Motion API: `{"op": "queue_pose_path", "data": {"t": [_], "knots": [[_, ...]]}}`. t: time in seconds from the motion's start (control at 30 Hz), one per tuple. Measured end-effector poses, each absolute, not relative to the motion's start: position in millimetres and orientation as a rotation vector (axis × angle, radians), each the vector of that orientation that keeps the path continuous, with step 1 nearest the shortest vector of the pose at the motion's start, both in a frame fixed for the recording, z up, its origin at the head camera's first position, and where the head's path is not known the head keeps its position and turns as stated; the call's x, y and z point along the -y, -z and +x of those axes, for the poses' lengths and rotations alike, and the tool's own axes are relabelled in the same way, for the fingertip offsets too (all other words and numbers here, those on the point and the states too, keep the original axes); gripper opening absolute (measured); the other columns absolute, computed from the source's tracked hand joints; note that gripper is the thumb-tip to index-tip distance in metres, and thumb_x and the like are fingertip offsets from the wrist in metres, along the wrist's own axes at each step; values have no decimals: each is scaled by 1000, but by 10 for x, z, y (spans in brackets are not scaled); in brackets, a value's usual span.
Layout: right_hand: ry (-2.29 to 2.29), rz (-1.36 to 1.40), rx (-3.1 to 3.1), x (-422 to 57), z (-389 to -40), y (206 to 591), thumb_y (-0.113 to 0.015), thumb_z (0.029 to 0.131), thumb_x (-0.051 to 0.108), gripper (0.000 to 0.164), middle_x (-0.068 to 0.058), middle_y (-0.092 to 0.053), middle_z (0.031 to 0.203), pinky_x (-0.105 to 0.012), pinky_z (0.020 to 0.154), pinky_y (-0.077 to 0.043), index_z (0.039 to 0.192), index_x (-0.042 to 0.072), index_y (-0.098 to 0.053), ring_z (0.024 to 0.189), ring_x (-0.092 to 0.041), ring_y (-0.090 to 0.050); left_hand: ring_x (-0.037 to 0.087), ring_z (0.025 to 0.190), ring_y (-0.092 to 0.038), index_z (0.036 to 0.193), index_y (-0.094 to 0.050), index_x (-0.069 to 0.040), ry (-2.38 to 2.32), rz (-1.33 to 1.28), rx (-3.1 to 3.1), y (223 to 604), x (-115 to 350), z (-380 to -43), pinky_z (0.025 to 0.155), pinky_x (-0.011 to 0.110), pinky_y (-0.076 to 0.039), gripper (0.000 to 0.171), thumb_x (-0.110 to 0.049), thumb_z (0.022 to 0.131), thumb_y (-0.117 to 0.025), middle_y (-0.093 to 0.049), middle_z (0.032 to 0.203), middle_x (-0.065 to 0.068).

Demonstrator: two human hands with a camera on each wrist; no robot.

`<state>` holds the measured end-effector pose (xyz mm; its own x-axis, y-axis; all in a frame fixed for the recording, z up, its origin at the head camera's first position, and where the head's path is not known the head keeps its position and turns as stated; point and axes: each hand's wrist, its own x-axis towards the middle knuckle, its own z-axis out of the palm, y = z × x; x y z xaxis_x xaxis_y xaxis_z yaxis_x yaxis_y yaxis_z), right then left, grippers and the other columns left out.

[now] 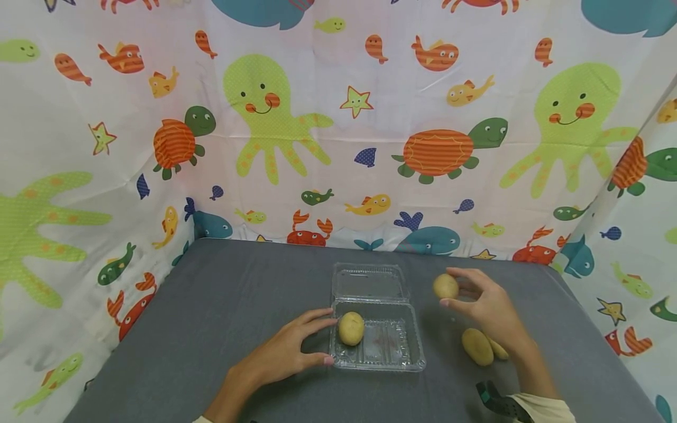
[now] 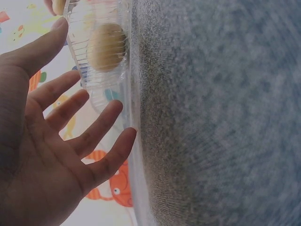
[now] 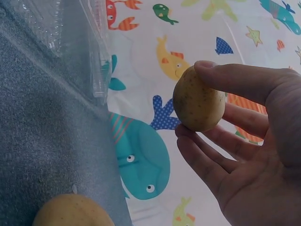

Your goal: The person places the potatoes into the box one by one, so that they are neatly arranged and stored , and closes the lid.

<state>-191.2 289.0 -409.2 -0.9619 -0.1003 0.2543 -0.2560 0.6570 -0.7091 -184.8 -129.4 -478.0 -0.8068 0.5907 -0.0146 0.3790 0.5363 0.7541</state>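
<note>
A clear plastic clamshell container (image 1: 394,369) lies on the table with its lid (image 1: 367,282) folded back. One potato (image 1: 351,328) sits in its left part. My left hand (image 1: 288,352) is at the container's left side, fingers spread and fairly straight, the fingertips touching or very near its edge. Right of the container, my right hand (image 1: 489,305) pinches another potato (image 3: 199,100) between thumb and fingertips, lifted above the table. Below that hand, a potato (image 1: 478,346) rests on the table, and a further potato (image 1: 498,349) is partly hidden behind it.
The grey table (image 1: 254,276) runs back to a white curtain (image 1: 338,205) printed with sea animals, which also hangs at both sides. A dark strap (image 1: 499,402) is round the right wrist near the sleeve.
</note>
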Motion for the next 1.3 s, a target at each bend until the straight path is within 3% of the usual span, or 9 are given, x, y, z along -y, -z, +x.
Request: {"op": "queue_pose_path", "data": {"t": [0.3, 0.5, 0.67, 0.87, 1.03, 1.3], "knots": [[-1310, 319, 2685, -2822, -1925, 4143, -90, 88, 25, 68, -12, -61, 141, -22, 84, -60, 148, 10, -60, 120, -36, -70, 27, 154, -39, 158, -51, -33, -1138, 814, -2511, 4772, 1289, -1843, 116, 65, -39, 73, -53, 94, -78, -37, 167, -12], [-1301, 336, 2714, -2751, -1925, 4146, -90, 88, 28, 67, -9, -62, 140, -20, 89, -57, 147, 11, -61, 120, -34, -71, 29, 155, -38, 159, -51, -31, -1139, 802, -2498, 4763, 1286, -1842, 116, 67, -38, 73, -52, 94, -78, -37, 168, -11], [-1307, 403, 2695, -2696, -1917, 4149, -90, 87, 27, 63, -9, -63, 136, -28, 96, -59, 142, 9, -64, 117, -31, -71, 30, 154, -38, 159, -51, -31, -1131, 799, -2500, 4754, 1280, -1837, 117, 67, -38, 73, -53, 94, -78, -37, 168, -10], [-1287, 434, 2726, -2620, -1899, 4162, -92, 85, 31, 63, -7, -64, 135, -32, 95, -60, 139, 12, -65, 115, -28, -72, 30, 155, -38, 159, -50, -31, -1125, 794, -2500, 4752, 1280, -1834, 117, 67, -37, 73, -53, 95, -77, -36, 169, -10], [-1308, 441, 2744, -2544, -1897, 4188, -92, 85, 33, 63, -6, -65, 134, -41, 95, -61, 139, 14, -65, 116, -28, -72, 30, 155, -38, 159, -50, -31, -1115, 794, -2500, 4754, 1283, -1839, 117, 67, -37, 73, -53, 95, -77, -36, 169, -10], [-1294, 539, 2708, -2410, -1905, 4279, -93, 84, 34, 60, 1, -67, 128, -42, 91, -62, 136, 17, -68, 110, -23, -72, 29, 154, -38, 159, -50, -32, -1124, 802, -2506, 4769, 1277, -1837, 117, 66, -38, 73, -53, 95, -77, -36, 168, -11]]}}
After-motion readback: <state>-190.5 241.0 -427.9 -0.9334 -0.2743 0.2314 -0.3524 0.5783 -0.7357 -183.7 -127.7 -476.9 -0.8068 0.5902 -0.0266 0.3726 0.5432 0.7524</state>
